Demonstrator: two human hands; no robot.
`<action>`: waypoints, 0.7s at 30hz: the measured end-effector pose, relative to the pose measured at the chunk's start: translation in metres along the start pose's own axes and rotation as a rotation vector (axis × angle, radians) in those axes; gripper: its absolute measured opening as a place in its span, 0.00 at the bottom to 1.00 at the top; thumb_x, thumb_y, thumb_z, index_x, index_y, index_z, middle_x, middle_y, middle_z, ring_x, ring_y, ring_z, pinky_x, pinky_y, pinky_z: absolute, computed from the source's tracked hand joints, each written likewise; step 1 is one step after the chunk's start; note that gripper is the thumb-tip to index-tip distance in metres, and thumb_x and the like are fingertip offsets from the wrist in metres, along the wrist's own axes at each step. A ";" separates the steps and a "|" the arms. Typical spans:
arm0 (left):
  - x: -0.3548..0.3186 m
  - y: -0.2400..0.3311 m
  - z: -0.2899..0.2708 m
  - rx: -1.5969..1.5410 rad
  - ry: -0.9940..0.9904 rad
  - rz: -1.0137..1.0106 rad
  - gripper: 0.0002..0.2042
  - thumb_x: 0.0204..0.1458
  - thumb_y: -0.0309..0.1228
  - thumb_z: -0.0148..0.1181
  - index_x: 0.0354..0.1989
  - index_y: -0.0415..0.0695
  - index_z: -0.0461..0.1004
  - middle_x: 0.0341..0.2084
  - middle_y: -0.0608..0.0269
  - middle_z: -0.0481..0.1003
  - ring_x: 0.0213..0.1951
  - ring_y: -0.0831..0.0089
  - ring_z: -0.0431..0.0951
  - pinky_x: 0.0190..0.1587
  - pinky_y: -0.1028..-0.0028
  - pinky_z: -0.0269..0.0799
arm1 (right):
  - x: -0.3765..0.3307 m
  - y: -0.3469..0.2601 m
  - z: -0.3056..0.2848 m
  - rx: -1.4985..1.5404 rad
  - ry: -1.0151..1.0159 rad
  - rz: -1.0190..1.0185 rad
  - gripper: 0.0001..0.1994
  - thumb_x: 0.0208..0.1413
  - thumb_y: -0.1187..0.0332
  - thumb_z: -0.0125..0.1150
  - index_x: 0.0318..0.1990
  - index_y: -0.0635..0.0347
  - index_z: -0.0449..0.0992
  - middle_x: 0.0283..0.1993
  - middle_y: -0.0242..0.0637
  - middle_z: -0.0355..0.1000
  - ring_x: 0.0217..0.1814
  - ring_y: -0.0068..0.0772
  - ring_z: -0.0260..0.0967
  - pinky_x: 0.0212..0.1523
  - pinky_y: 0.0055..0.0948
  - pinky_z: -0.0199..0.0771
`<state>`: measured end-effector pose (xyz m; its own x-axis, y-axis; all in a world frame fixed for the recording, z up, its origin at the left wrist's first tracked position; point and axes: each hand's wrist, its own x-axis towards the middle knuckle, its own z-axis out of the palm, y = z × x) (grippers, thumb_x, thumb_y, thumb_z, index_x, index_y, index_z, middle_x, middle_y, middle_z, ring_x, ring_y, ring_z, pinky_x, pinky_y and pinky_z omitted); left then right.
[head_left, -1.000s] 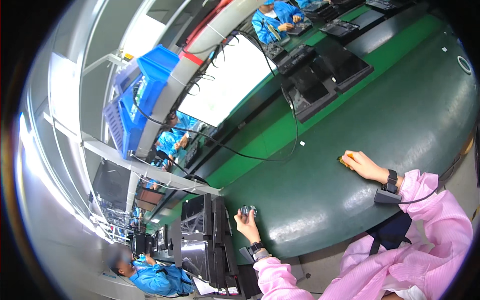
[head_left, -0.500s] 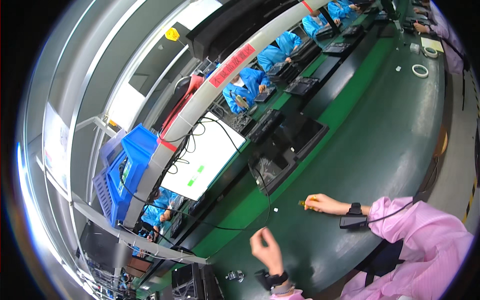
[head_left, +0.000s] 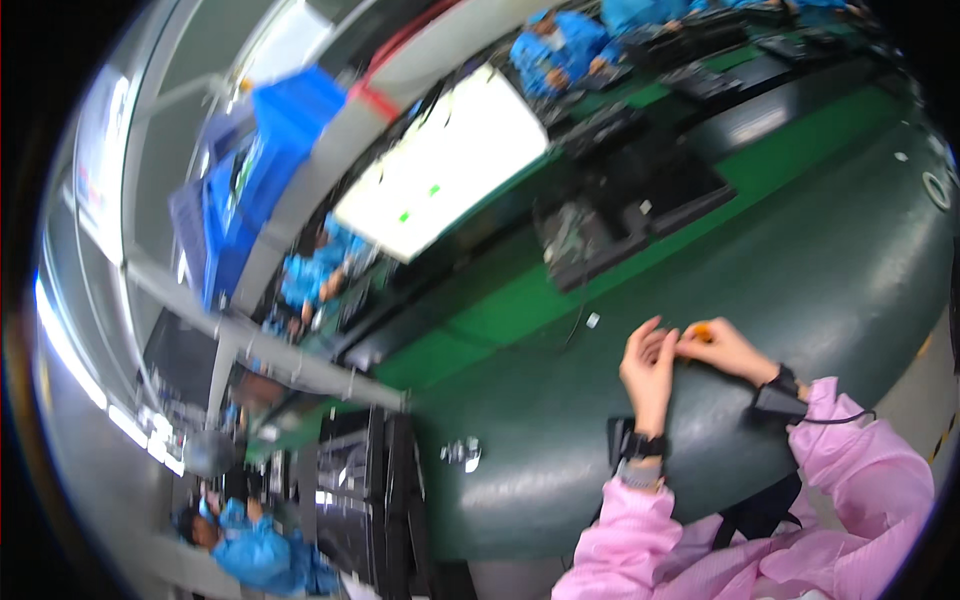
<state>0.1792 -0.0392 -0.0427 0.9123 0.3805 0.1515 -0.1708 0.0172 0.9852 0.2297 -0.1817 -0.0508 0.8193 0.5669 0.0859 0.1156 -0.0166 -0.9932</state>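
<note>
My left hand (head_left: 648, 372) and my right hand (head_left: 728, 352) meet above the dark green tabletop (head_left: 560, 430), fingertips touching or nearly so. A small orange-yellow piece (head_left: 703, 331) shows at the closed fingers of my right hand; its kind is too small and blurred to tell. My left hand's fingers are curled in, and whatever they pinch is hidden. Beyond the hands lies a small white piece (head_left: 593, 320) on the table. Each wrist wears a dark band, and a black box (head_left: 780, 402) sits on the right one.
Past the green strip lies an opened black device casing (head_left: 670, 215) with a cable. A bright screen (head_left: 450, 160) stands behind, below blue bins (head_left: 265, 150). Black casings (head_left: 360, 490) are stacked at the left, near small clear-wrapped parts (head_left: 462, 453). Several people in blue work opposite.
My left hand has moved right and away from me, up to my right hand; they were apart before. The view has swung, shifting the screen and bench in the picture.
</note>
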 end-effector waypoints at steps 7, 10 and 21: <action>-0.006 -0.002 0.008 0.024 0.056 0.120 0.07 0.53 0.27 0.59 0.37 0.36 0.74 0.27 0.61 0.77 0.29 0.79 0.77 0.32 0.80 0.72 | 0.001 0.007 0.003 0.063 0.026 0.006 0.09 0.56 0.67 0.58 0.29 0.62 0.72 0.26 0.25 0.68 0.31 0.14 0.63 0.33 0.18 0.63; -0.008 0.002 0.009 0.057 0.062 0.109 0.07 0.52 0.26 0.58 0.36 0.37 0.75 0.25 0.61 0.77 0.27 0.80 0.76 0.31 0.79 0.71 | -0.002 0.009 0.004 0.077 0.084 0.038 0.08 0.57 0.67 0.58 0.31 0.61 0.71 0.26 0.23 0.65 0.30 0.14 0.62 0.33 0.17 0.63; -0.007 -0.008 0.012 0.211 0.020 0.231 0.07 0.54 0.27 0.56 0.35 0.35 0.75 0.25 0.61 0.76 0.26 0.80 0.76 0.30 0.80 0.72 | -0.004 0.006 0.001 0.047 -0.061 -0.012 0.13 0.60 0.62 0.52 0.27 0.61 0.67 0.24 0.21 0.61 0.26 0.12 0.54 0.26 0.17 0.54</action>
<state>0.1783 -0.0527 -0.0508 0.8504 0.3707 0.3734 -0.2893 -0.2633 0.9203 0.2271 -0.1834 -0.0570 0.7822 0.6158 0.0941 0.0976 0.0282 -0.9948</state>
